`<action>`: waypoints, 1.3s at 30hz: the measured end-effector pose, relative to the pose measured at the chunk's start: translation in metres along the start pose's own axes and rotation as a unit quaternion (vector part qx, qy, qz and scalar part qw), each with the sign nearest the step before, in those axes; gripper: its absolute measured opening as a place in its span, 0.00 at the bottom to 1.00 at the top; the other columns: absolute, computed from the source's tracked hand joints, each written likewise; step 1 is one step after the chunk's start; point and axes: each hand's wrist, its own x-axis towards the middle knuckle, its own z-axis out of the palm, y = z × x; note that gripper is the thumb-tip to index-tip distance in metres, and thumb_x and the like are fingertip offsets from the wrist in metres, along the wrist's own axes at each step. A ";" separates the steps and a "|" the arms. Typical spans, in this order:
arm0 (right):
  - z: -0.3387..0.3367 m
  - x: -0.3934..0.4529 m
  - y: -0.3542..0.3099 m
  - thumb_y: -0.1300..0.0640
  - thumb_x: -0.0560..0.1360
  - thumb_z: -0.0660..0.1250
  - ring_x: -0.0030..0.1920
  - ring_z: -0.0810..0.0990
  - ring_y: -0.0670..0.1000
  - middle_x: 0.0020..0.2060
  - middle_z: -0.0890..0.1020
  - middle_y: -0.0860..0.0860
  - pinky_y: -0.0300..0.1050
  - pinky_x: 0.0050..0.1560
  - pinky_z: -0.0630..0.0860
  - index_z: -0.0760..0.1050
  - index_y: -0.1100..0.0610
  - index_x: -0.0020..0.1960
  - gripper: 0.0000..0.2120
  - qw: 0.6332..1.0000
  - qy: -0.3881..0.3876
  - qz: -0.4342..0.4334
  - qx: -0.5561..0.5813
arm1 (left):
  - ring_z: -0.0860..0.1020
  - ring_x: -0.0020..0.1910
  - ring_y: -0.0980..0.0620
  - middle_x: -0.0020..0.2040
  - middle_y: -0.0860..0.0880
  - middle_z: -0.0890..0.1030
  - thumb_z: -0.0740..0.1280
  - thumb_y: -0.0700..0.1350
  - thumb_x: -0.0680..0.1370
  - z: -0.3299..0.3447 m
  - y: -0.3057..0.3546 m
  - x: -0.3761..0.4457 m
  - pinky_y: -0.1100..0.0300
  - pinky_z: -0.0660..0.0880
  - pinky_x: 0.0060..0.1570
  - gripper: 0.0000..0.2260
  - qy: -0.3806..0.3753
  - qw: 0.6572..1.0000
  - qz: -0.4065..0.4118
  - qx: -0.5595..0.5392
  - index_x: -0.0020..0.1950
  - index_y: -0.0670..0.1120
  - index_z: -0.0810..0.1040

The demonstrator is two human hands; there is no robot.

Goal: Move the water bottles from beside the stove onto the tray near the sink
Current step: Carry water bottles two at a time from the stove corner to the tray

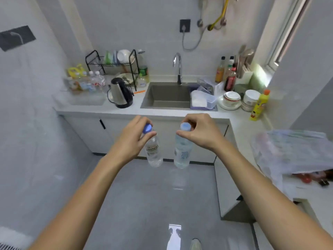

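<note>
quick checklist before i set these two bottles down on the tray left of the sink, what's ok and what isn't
1. Left hand grips the clear plastic water bottle with the darker blue cap at its neck: ok.
2. Right hand pinches the clear plastic water bottle with the pale blue cap at its neck: ok.
3. Both caps on: ok.
4. Free space on the clear plastic tray, front part bare, other bottles at its back: ok.
5. Black and steel electric kettle stands close beside the tray: not ok, mind it.
6. Caps screwed tight: cannot tell.
</note>
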 end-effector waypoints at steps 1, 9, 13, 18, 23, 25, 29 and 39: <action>0.010 0.025 -0.005 0.44 0.67 0.77 0.37 0.77 0.46 0.34 0.81 0.44 0.50 0.40 0.78 0.80 0.49 0.40 0.11 1.000 -0.017 -0.017 0.002 | 0.75 0.48 0.52 0.52 0.55 0.73 0.67 0.54 0.84 -0.009 -0.014 0.006 0.52 0.74 0.47 0.07 0.010 1.000 -0.023 0.002 0.54 0.53 0.72; 0.106 0.195 -0.062 0.46 0.68 0.78 0.35 0.75 0.49 0.30 0.78 0.46 0.49 0.38 0.75 0.81 0.49 0.39 0.09 0.987 -0.098 -0.120 0.040 | 0.75 0.48 0.52 0.49 0.56 0.73 0.70 0.52 0.83 -0.067 -0.133 0.041 0.53 0.73 0.49 0.06 0.110 0.980 -0.164 0.006 0.53 0.53 0.74; 0.176 0.265 -0.092 0.47 0.68 0.79 0.32 0.71 0.48 0.28 0.75 0.47 0.51 0.37 0.74 0.81 0.50 0.38 0.10 0.979 -0.135 -0.140 0.066 | 0.75 0.48 0.57 0.48 0.56 0.74 0.70 0.51 0.83 -0.089 -0.208 0.052 0.62 0.70 0.47 0.05 0.148 0.968 -0.204 -0.003 0.53 0.51 0.76; 0.269 0.351 -0.134 0.44 0.69 0.79 0.32 0.74 0.51 0.31 0.78 0.50 0.57 0.38 0.77 0.79 0.48 0.39 0.11 0.971 -0.168 -0.159 0.053 | 0.76 0.49 0.55 0.50 0.55 0.77 0.69 0.53 0.82 -0.122 -0.326 0.074 0.57 0.73 0.49 0.07 0.158 0.958 -0.238 -0.021 0.53 0.52 0.75; 0.337 0.431 -0.183 0.43 0.67 0.76 0.34 0.77 0.51 0.32 0.80 0.48 0.56 0.38 0.79 0.80 0.48 0.39 0.11 0.971 -0.180 -0.151 0.044 | 0.76 0.48 0.57 0.49 0.57 0.76 0.70 0.53 0.82 -0.172 -0.425 0.105 0.60 0.72 0.45 0.07 0.150 0.957 -0.249 -0.022 0.52 0.53 0.74; 0.361 0.464 -0.199 0.45 0.68 0.78 0.32 0.75 0.48 0.31 0.79 0.46 0.50 0.35 0.75 0.80 0.48 0.39 0.10 0.973 -0.174 -0.146 0.051 | 0.76 0.47 0.57 0.49 0.56 0.76 0.71 0.52 0.81 -0.194 -0.460 0.122 0.60 0.71 0.45 0.07 0.151 0.958 -0.243 -0.020 0.52 0.52 0.74; 0.396 0.525 -0.223 0.45 0.70 0.78 0.34 0.77 0.52 0.33 0.81 0.49 0.53 0.36 0.75 0.80 0.49 0.40 0.10 0.977 -0.152 -0.136 0.065 | 0.76 0.49 0.54 0.50 0.56 0.77 0.72 0.51 0.81 -0.224 -0.522 0.157 0.58 0.71 0.47 0.07 0.157 0.956 -0.247 -0.014 0.53 0.51 0.75; 0.474 0.708 -0.233 0.46 0.69 0.79 0.30 0.69 0.49 0.30 0.78 0.55 0.48 0.33 0.67 0.80 0.52 0.39 0.12 0.987 -0.088 -0.102 0.093 | 0.74 0.43 0.59 0.48 0.53 0.78 0.74 0.51 0.80 -0.258 -0.671 0.303 0.61 0.69 0.43 0.10 0.143 0.961 -0.235 -0.019 0.51 0.50 0.75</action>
